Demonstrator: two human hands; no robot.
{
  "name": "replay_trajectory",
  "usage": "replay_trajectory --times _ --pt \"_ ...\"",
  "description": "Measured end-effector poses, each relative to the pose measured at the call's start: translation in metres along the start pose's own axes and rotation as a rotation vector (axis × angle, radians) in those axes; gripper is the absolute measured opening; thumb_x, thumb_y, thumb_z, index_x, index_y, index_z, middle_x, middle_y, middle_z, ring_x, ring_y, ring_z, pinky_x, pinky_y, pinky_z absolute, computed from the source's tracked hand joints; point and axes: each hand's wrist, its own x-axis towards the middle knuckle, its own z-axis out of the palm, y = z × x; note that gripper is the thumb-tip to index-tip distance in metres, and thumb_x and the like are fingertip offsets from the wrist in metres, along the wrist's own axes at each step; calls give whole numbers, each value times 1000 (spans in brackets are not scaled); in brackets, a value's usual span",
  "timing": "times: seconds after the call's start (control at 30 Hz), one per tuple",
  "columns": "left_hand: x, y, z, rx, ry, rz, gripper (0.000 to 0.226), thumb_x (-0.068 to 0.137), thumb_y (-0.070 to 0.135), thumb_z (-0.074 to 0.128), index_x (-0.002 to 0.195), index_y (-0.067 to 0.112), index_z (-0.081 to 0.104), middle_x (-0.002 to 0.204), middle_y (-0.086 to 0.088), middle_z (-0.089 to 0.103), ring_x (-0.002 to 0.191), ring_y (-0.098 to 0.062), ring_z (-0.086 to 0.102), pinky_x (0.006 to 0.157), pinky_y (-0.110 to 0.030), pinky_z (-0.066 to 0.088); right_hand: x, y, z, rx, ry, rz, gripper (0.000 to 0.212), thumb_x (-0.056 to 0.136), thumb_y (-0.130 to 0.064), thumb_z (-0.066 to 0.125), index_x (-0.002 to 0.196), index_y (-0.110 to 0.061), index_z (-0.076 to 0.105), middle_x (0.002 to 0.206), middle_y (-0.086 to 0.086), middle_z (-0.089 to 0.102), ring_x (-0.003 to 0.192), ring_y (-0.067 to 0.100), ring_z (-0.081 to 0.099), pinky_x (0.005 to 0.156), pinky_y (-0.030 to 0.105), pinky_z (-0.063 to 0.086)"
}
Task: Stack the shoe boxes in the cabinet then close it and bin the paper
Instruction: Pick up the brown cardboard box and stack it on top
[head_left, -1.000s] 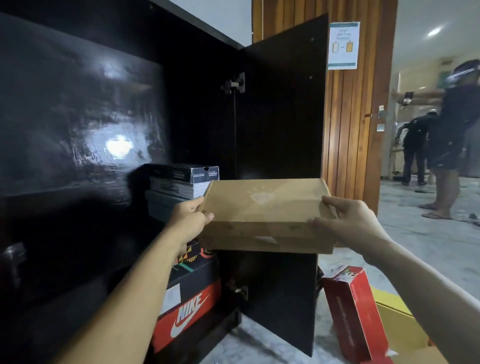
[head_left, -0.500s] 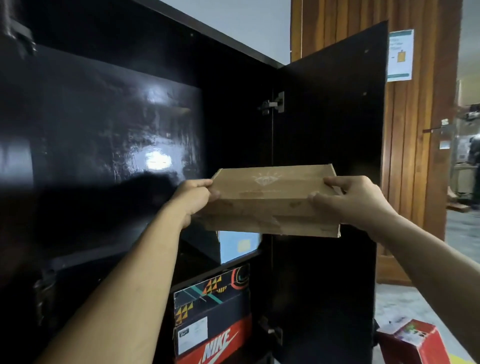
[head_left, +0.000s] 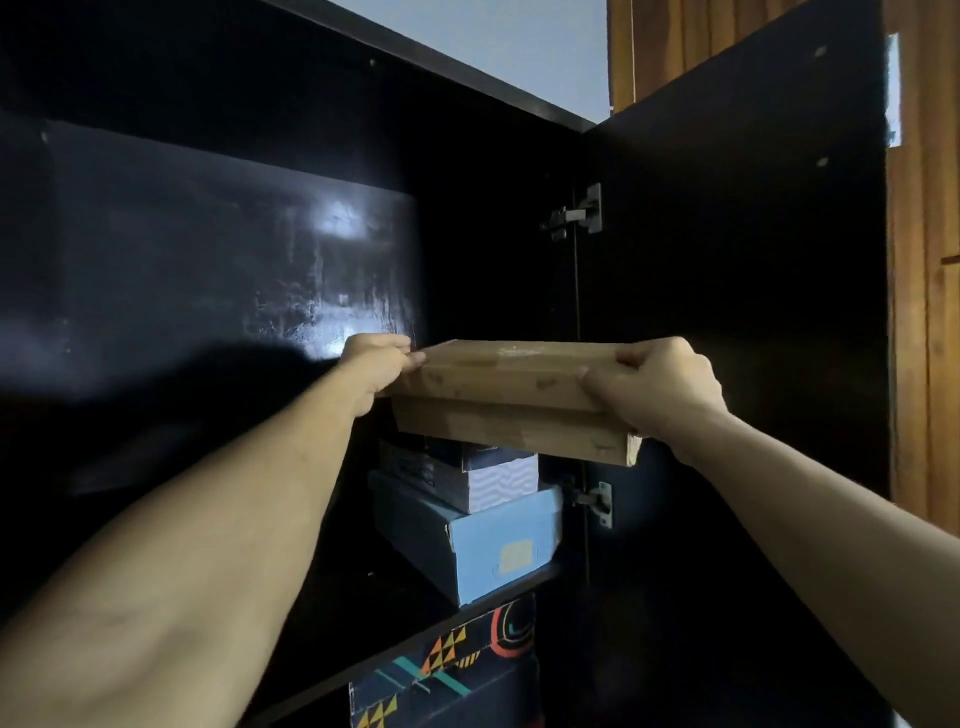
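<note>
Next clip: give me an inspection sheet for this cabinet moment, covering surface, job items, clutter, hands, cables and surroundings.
Surface: dark shelf inside the black cabinet, with boxes on it.
Job's things: brown box held level above the stack; striped box on the blue box; patterned box under the shelf.
Clutter: nothing seen.
Hands: left hand grips the brown box's left end; right hand grips its right end.
Cables: nothing seen.
Surroundings: cabinet door open, hinges visible; wood panelling at right.
</note>
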Motion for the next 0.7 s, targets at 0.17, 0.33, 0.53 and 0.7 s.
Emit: replay_trajectory --times 0.17,0.33,0.53,0.7 --pt "22 -18 24 42 296 -34 53 78 32 79 121 6 62 127 -11 61 116 -27 58 98 -28 45 20 3 37 20 13 -46 46 76 -35 66 121 -24 63 107 2 63 99 26 62 84 36 54" --pt "25 -34 46 76 334 -25 43 83 44 67 108 9 69 111 -8 70 100 -27 65 86 -28 52 36 2 71 165 -38 -93 35 90 -31 50 117 -13 62 95 3 64 87 26 65 79 37 55" --pt "-7 -40 57 -50 163 120 85 67 80 57 123 16 57 126 -3 61 118 -24 56 99 -37 43 73 26 110 142 -48 -250 45 89 -14 56 133 -22 55 127 0 59 112 23 56 94 30 46" --pt "-20 -41 55 75 -14 255 93 64 65 75 144 31 41 148 4 42 133 -14 41 110 -32 34 88 42 129 130 -143 -229 64 85 -21 68 143 -28 42 130 5 57 102 21 60 93 35 50"
